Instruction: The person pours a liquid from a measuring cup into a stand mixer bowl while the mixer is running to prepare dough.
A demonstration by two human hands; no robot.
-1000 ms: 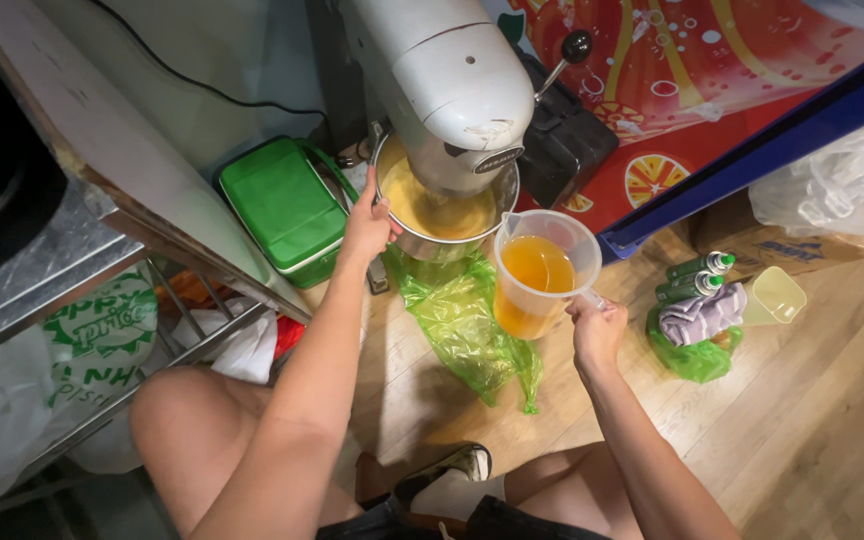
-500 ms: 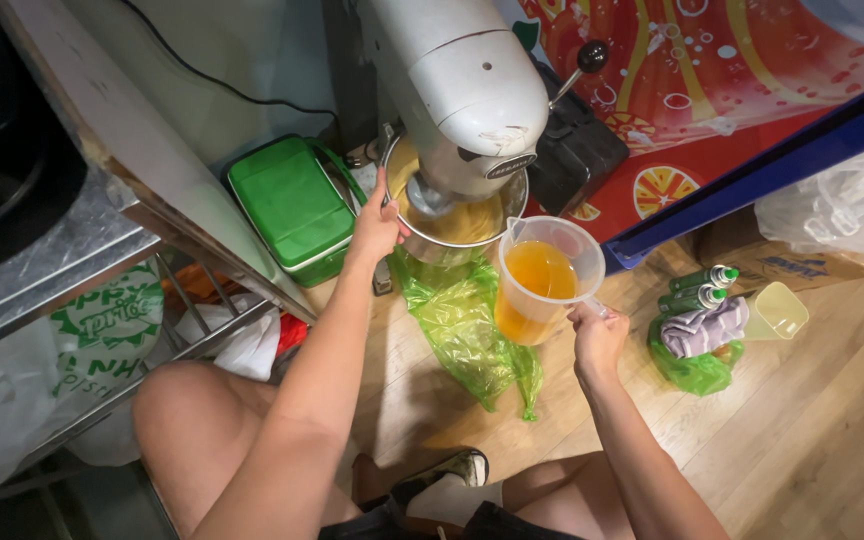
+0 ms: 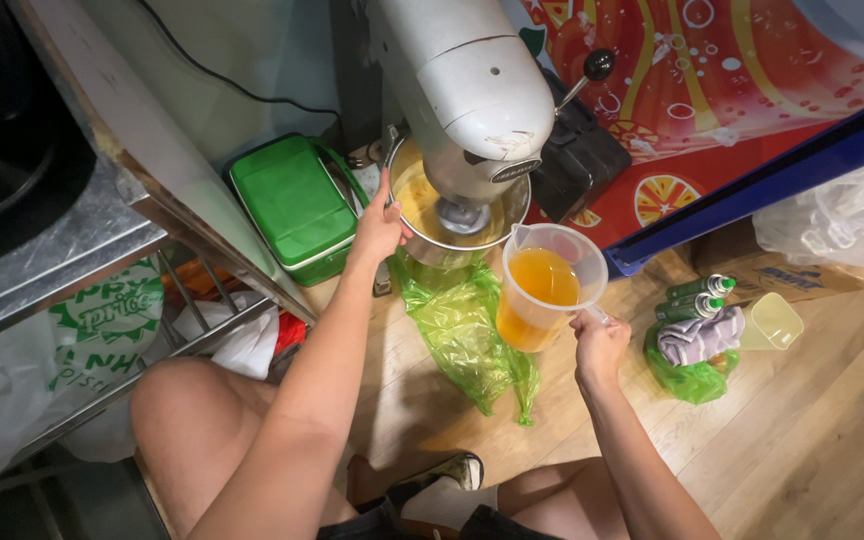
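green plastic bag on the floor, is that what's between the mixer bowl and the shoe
Yes: in the head view the crumpled green plastic bag lies on the wood floor between the mixer bowl and the shoe.

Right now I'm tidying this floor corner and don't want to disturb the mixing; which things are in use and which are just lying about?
In use:
white stand mixer
steel mixing bowl of yellow batter, left hand on its rim
clear plastic jug of orange liquid, in right hand

Lying about:
green plastic box
crumpled green plastic bag
green spray cans
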